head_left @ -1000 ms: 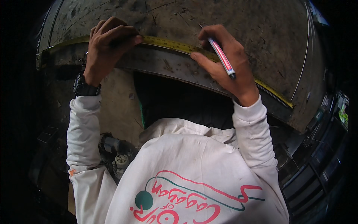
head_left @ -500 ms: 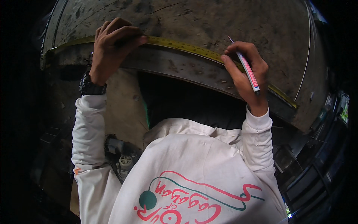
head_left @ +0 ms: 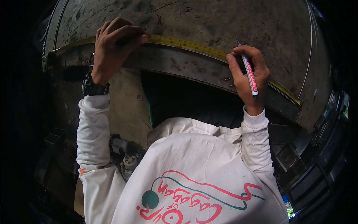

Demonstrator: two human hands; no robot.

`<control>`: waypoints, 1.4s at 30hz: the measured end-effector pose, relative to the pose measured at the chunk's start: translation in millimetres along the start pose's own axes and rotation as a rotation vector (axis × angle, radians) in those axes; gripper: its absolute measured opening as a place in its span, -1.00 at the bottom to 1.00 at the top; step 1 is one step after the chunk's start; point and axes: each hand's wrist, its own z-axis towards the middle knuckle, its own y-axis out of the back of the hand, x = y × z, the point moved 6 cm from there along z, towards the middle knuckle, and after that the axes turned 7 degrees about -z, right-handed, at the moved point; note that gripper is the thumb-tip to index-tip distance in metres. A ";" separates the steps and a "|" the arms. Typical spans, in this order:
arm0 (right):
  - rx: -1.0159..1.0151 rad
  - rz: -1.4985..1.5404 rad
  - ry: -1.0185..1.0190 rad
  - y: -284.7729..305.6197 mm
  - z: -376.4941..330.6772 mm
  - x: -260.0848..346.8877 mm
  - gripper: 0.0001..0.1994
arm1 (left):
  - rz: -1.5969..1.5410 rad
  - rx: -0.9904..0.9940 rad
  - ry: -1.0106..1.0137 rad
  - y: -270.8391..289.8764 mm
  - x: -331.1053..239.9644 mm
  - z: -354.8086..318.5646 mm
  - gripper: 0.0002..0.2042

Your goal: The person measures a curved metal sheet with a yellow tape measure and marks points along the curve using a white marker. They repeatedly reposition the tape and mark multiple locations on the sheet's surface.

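Observation:
A yellow tape measure (head_left: 186, 45) is drawn out along the near edge of a worn, stained worktable (head_left: 209, 22), beside a grey metal strip (head_left: 175, 64). My left hand (head_left: 116, 48) rests over the tape at the left, fingers curled and thumb against it, hiding that stretch. At the right, my right hand (head_left: 251, 72) grips a slim white marker (head_left: 250, 74) with a pink label. Its long thin nib points up and away, over the table just beyond the tape. The thumb of that hand is by the tape, whose far right part emerges past the hand.
A thin pale rod or cable (head_left: 310, 56) runs along the table's right side. Below the table on the left sits a motor-like machine (head_left: 129, 161) with a round vented cover. Dark frames or panels (head_left: 309, 186) stand at the lower right.
My right hand has shifted slightly to the right with the marker, which now stands a bit more upright. My left hand stays at the same stretch of tape.

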 end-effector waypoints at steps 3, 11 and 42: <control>0.009 0.027 -0.028 -0.6 0.1 -0.5 -0.76 | 0.002 -0.003 -0.003 0.8 -1.7 0.1 -0.77; 0.018 0.072 -0.028 0.1 4.3 -1.2 -0.78 | -0.024 0.009 0.018 2.5 -2.6 2.7 -0.79; -0.002 0.311 0.115 -35.4 -8.9 37.9 -0.83 | 0.007 0.025 -0.025 1.9 -8.2 3.7 -0.82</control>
